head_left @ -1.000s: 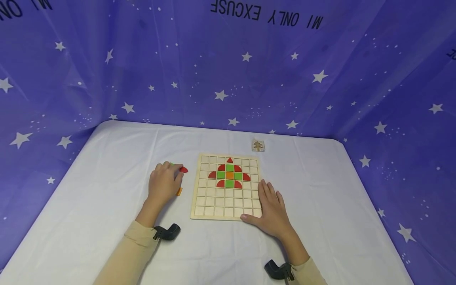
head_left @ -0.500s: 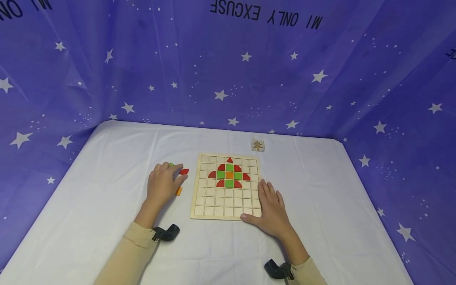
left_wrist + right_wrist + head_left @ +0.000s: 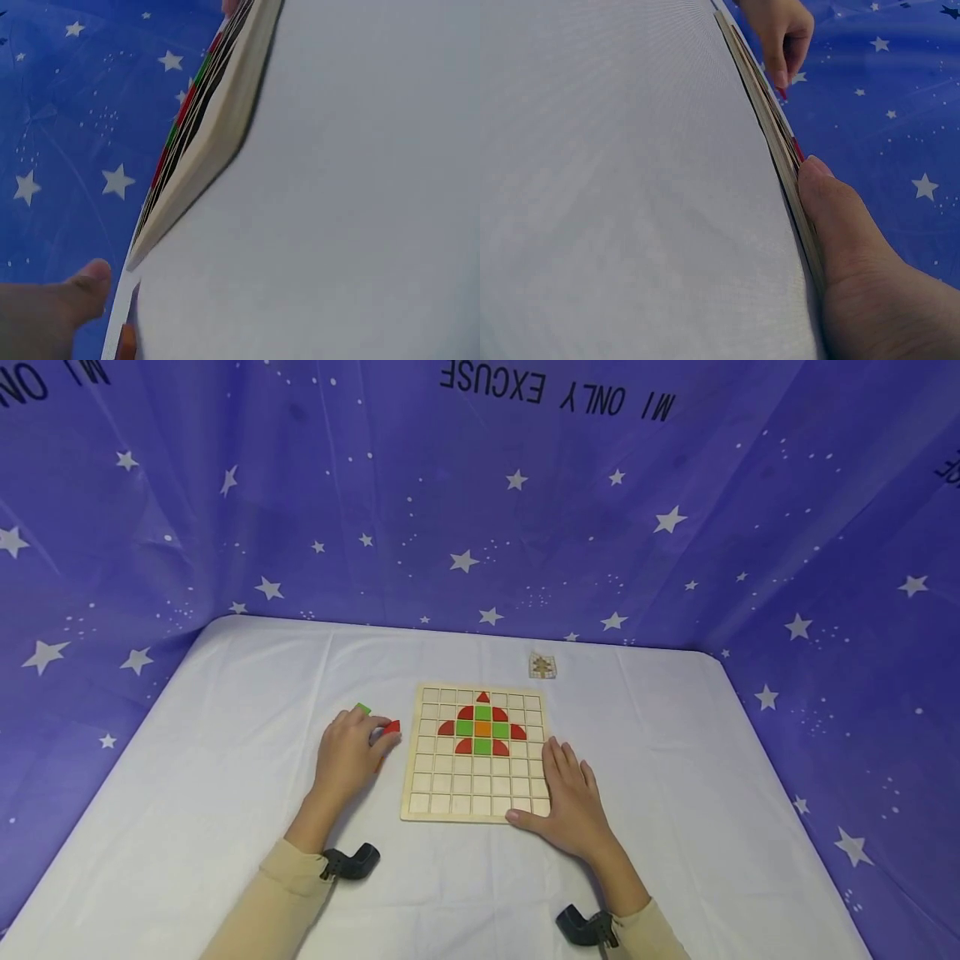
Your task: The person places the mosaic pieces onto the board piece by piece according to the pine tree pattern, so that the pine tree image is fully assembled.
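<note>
Left of the wooden grid board (image 3: 450, 783), my left hand (image 3: 347, 750) pinches a small red piece (image 3: 392, 727) between thumb and index finger. The right wrist view also shows this red piece (image 3: 782, 94) at those fingertips. A green piece (image 3: 363, 708) lies just beyond the knuckles, and an orange piece is mostly hidden under the thumb side. On the board, red, green and orange tiles (image 3: 483, 729) form a tree-like shape in the upper rows. My right hand (image 3: 573, 802) rests at the board's near right corner, fingers along the right edge and thumb on the front edge.
A small card with a brown tree pattern (image 3: 542, 666) lies beyond the board's far right corner. White cloth covers the table (image 3: 675, 793). A purple star-printed curtain (image 3: 465, 510) stands behind it and at both sides.
My left hand has shifted slightly right and toward me, and the red piece has turned and come between thumb and index finger. More of the green piece shows; the orange one is more covered. The right hand stays put.
</note>
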Demonstrator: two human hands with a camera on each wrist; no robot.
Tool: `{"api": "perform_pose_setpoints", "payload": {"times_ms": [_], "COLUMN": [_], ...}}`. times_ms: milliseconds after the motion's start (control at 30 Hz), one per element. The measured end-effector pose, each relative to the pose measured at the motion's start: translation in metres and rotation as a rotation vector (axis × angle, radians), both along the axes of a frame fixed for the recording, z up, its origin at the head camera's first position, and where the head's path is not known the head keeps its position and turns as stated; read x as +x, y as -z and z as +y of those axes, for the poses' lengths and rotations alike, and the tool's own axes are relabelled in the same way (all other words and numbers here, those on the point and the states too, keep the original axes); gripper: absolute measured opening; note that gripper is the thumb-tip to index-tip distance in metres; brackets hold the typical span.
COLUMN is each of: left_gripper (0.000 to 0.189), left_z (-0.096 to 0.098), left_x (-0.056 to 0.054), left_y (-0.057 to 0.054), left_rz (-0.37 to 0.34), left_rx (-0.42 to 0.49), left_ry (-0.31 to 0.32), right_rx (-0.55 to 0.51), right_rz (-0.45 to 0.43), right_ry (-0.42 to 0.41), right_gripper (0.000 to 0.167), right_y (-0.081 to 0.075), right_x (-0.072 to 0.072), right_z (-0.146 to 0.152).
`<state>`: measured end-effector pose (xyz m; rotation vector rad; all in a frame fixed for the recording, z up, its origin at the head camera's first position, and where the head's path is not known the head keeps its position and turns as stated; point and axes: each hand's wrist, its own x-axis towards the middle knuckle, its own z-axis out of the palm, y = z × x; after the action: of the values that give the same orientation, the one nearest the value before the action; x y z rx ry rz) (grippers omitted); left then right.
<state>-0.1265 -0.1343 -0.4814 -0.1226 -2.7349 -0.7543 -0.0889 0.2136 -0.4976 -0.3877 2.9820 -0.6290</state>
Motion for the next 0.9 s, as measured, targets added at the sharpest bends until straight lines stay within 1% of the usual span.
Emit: {"api": "perform_pose_setpoints", "payload": {"times_ms": [100,200,300,400,533,700,800,900], "left_gripper": [0.032,0.031,0.029,0.027,0.023,0.022,0.023,0.024], "left_z": [0.013,0.027,0.041,0.051,0.059,0.064,0.066,0.067], "left_x": [0.008,0.018,0.026,0.031,0.035,0.037,0.038,0.039], "left_y": [-0.004,-0.007,-0.008,-0.007,-0.003,0.004,0.005,0.006], "left_rz": [0.021,0.018,0.008,0.012,0.034,0.07,0.082,0.079], "left_rx": [0.025,0.039,0.041,0.036,0.001,-0.053,-0.064,-0.058], "left_ry": [0.028,0.063,0.092,0.113,0.129,0.155,0.162,0.157], "right_rx": [-0.002,-0.004,-0.002,0.0,-0.006,0.002,0.008,0.011], "right_rz": [-0.001,-0.005,-0.002,0.004,0.004,0.0,-0.011,-0.016], "right_ry": [-0.001,-0.005,-0.009,-0.013,-0.011,-0.001,0.004,0.006], "right_gripper": [0.13,0.13,0.13,0.129,0.129,0.13,0.129,0.129], "right_y": [0.0,-0.001,0.0,0.0,0.001,0.002,0.003,0.003], "right_x": [0.0,0.0,0.0,0.0,0.0,-0.001,-0.001,-0.001], "right_z": [0.0,0.0,0.001,0.001,0.001,0.001,0.001,0.001]}}
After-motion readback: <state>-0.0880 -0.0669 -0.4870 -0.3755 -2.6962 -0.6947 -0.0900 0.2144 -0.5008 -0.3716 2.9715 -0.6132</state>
